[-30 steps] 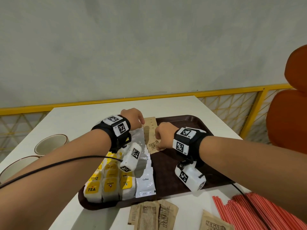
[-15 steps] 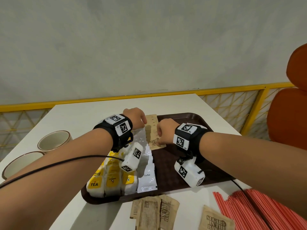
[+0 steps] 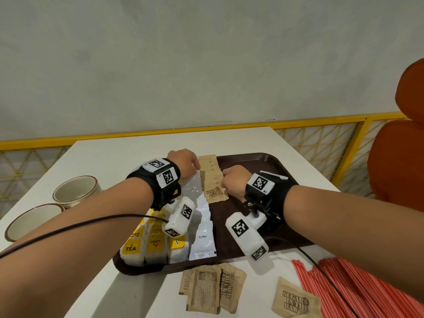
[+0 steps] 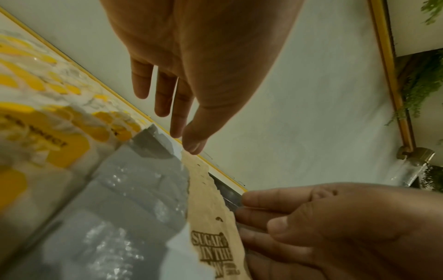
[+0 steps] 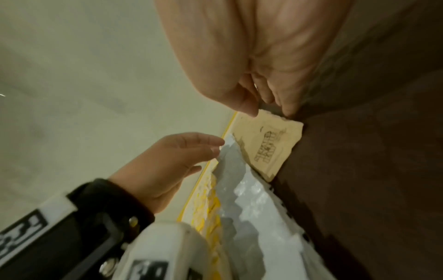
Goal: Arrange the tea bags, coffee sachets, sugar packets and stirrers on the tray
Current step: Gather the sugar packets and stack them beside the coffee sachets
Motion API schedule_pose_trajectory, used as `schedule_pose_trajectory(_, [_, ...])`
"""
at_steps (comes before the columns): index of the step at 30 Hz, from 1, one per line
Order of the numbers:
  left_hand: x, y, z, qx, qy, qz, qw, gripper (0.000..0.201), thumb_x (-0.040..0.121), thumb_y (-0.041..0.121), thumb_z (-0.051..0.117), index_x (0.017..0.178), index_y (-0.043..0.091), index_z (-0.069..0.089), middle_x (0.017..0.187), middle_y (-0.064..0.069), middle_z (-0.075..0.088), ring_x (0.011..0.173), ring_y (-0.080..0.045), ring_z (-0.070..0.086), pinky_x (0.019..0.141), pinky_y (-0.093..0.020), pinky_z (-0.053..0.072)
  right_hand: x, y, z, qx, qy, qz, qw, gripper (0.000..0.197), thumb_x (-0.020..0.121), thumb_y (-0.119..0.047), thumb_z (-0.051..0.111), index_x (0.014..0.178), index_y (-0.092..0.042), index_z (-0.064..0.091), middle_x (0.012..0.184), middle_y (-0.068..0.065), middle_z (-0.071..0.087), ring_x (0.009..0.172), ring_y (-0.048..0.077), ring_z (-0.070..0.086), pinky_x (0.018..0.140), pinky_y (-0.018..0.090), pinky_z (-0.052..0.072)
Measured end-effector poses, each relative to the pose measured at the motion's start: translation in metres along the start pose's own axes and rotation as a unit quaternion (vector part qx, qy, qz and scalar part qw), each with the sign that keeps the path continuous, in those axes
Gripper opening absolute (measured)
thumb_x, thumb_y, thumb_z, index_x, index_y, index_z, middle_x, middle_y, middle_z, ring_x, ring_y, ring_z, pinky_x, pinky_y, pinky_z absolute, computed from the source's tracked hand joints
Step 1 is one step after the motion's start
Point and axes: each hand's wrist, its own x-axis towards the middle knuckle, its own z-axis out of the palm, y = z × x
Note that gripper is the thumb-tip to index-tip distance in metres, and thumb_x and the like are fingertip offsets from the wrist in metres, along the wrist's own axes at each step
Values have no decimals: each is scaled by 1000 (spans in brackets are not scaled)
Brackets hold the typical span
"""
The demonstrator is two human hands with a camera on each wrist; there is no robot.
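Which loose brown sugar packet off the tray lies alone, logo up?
The brown paper sugar packet beside the red stirrers, printed logo up; the other loose packets overlap in a pile.

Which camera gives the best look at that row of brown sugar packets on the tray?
The head view: the whole row of sugar packets lies overlapped between both hands. The left wrist view shows it close but blurred, the right wrist view mostly the nearest packet.
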Motion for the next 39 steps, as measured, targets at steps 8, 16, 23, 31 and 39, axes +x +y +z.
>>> schedule_pose_trajectory(8, [-6, 3, -5, -8, 7, 19, 1000, 21, 91, 15, 57, 107, 20, 70, 122, -2, 60, 111, -20, 56, 91, -28, 43, -7, -4, -1, -15, 1, 1, 1000, 37, 86, -10, 55, 122, -4, 59, 123, 17, 61, 112, 33, 59, 77, 33, 47])
schedule_pose_trajectory(16, [-88, 20, -23, -106, -125, 182, 970, 8, 86, 16, 66, 89, 18, 73, 80, 8, 67, 69, -1, 57, 69, -16, 43, -125, -19, -56, -197, -209, -133, 949, 21, 82, -21, 73, 100, -14, 67, 91, 6, 71, 76, 10, 63, 72, 22, 50])
schedule_pose_trajectory(23, [-203, 50, 1, -49, -362, 276, 889, 45, 68, 45, 80, 108, 34, 62, 103, 5, 61, 93, -12, 60, 86, -28, 51, -195, 38, -49, -497, -294, -108, 809, 89, 57, -60, 82, 128, -35, 34, 116, -7, 41, 100, 15, 52, 88, 35, 50])
schedule_pose_trajectory(31, [-241, 69, 37, 130, -316, 290, 894, 59, 74, 39, 77, 119, 24, 42, 105, 8, 42, 93, -10, 43, 69, -20, 36, -215, 45, -16, -490, -264, -139, 819, 93, 60, -42, 87, 130, -29, 28, 112, -3, 31, 96, 16, 48, 75, 32, 49])
schedule_pose_trajectory(39, [-227, 62, 29, 80, -359, 248, 896, 37, 86, 31, 68, 120, 20, 58, 102, 5, 63, 81, -7, 55, 67, -12, 42, -209, 43, -12, -416, -240, -173, 860, 40, 73, -25, 82, 102, -24, 54, 89, -11, 55, 78, 9, 55, 66, 24, 51])
